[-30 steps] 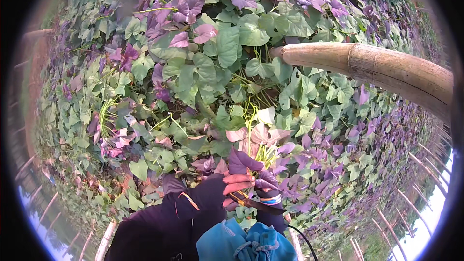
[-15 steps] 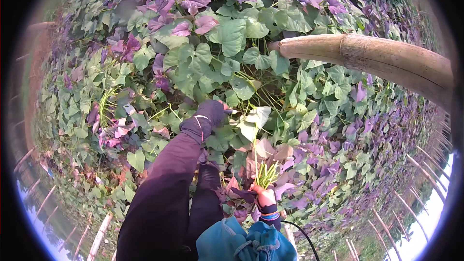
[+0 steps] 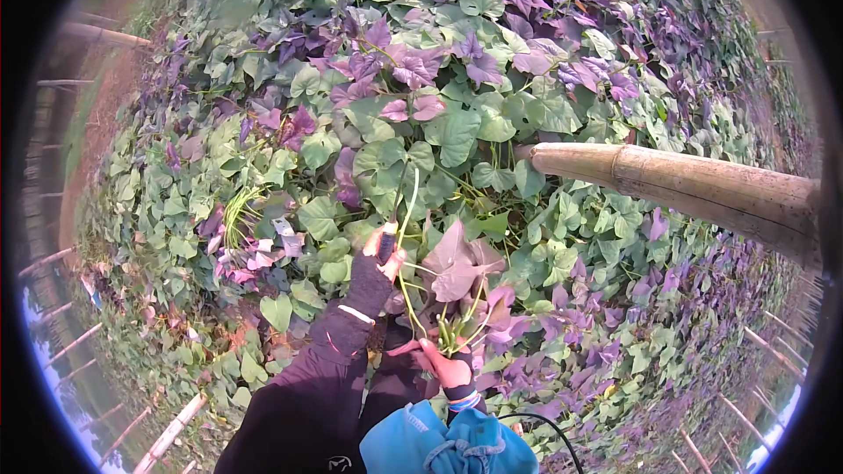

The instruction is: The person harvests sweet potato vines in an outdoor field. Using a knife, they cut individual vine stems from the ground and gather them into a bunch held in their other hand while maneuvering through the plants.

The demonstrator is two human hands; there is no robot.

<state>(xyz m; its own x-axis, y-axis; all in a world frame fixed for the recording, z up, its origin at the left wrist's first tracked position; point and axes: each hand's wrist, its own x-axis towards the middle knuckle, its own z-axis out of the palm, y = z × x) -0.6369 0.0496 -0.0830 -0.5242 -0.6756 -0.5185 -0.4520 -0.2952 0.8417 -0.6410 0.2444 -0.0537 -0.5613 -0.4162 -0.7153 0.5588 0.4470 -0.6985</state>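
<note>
My left hand (image 3: 384,251), in a dark fingerless covering with bare fingertips, closes around a short tool with a black handle (image 3: 385,247). Its blade or tip is too small to make out. A long pale green vine stem (image 3: 407,215) runs upright against those fingers. Lower and to the right, my right hand (image 3: 448,369) grips a bunch of cut vine stems (image 3: 450,333), their ends showing above the fist. Purplish heart-shaped leaves (image 3: 457,268) hang beside the bunch. A blue cloth (image 3: 448,443) covers part of my right forearm.
Dense green and purple vines (image 3: 580,211) cover the ground all around. A thick bamboo pole (image 3: 685,180) juts in from the right. Another bundle of stems (image 3: 239,215) lies on the leaves at left. Thin stakes (image 3: 171,434) stand along the lower rim.
My left hand has drawn back out of the foliage toward my right hand, with the tool and a long stem now upright. My right thumb has lifted away from the bunch.
</note>
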